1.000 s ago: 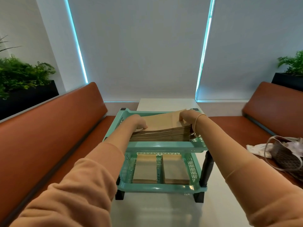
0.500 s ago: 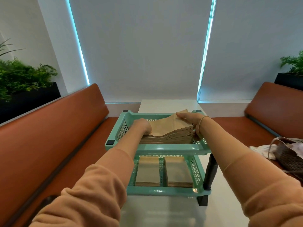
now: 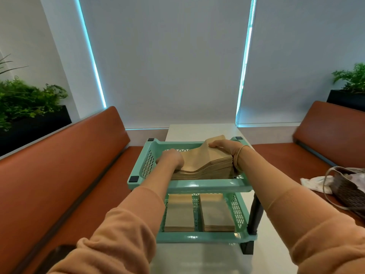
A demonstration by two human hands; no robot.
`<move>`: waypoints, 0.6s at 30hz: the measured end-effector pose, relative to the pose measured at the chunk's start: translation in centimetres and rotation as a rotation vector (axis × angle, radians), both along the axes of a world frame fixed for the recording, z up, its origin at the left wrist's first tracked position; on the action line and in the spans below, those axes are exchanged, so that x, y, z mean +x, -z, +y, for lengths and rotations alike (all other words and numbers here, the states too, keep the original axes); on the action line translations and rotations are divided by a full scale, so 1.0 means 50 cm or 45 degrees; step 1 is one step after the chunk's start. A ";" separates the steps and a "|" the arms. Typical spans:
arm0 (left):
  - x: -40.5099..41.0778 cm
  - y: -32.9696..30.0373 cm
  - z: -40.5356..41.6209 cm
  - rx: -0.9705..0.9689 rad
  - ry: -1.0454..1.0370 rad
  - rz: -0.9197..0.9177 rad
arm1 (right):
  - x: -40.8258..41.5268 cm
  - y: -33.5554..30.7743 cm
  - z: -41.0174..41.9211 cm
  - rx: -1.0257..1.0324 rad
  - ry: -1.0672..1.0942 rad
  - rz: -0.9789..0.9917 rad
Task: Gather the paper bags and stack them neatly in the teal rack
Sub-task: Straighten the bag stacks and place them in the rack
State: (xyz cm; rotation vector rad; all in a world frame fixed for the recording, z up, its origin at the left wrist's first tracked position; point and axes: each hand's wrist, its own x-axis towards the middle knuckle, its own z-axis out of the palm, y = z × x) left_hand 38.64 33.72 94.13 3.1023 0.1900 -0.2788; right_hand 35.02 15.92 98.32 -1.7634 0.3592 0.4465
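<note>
Your left hand (image 3: 171, 158) and right hand (image 3: 227, 148) each hold the paper bag stack (image 3: 207, 165) between their grips, inside the teal rack (image 3: 189, 185) top tier.

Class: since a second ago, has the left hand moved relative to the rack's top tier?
Yes. The left hand has pushed farther into the top tier, toward its back wall.

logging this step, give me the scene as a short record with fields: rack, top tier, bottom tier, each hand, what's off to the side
rack: teal rack, two tiers, on a white table
top tier: stack of paper bags, top sheets bowed, not flat
bottom tier: two bag piles side by side
left hand: holds the stack's left end
right hand: holds its right end
side: woven bag on the right bench
</note>
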 end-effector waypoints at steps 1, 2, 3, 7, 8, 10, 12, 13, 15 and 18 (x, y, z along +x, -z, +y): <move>-0.001 0.000 -0.001 0.005 0.003 -0.002 | 0.001 -0.002 0.002 -0.004 -0.008 -0.009; -0.001 0.001 -0.001 0.004 0.001 -0.008 | 0.001 -0.005 0.004 -0.010 -0.015 -0.017; 0.001 0.002 -0.001 -0.002 -0.004 -0.011 | 0.001 -0.009 0.006 -0.015 -0.026 -0.028; -0.002 0.004 -0.003 -0.032 -0.012 -0.036 | -0.002 -0.023 0.015 -0.028 -0.088 -0.093; -0.004 0.003 -0.004 -0.043 -0.019 -0.046 | -0.004 -0.025 0.015 -0.028 -0.099 -0.094; -0.008 0.003 -0.004 -0.055 -0.020 -0.055 | -0.007 -0.027 0.013 -0.041 -0.131 -0.074; -0.007 0.007 -0.003 -0.071 -0.028 -0.045 | -0.010 -0.024 0.008 -0.052 -0.165 -0.057; -0.008 0.006 -0.003 -0.090 -0.025 -0.045 | -0.010 -0.021 0.005 -0.042 -0.179 -0.054; -0.011 -0.001 0.001 -0.191 -0.071 -0.080 | -0.007 -0.011 -0.002 0.007 -0.186 -0.059; -0.018 -0.024 0.015 -0.587 -0.123 -0.100 | 0.000 -0.001 -0.019 0.145 -0.179 -0.136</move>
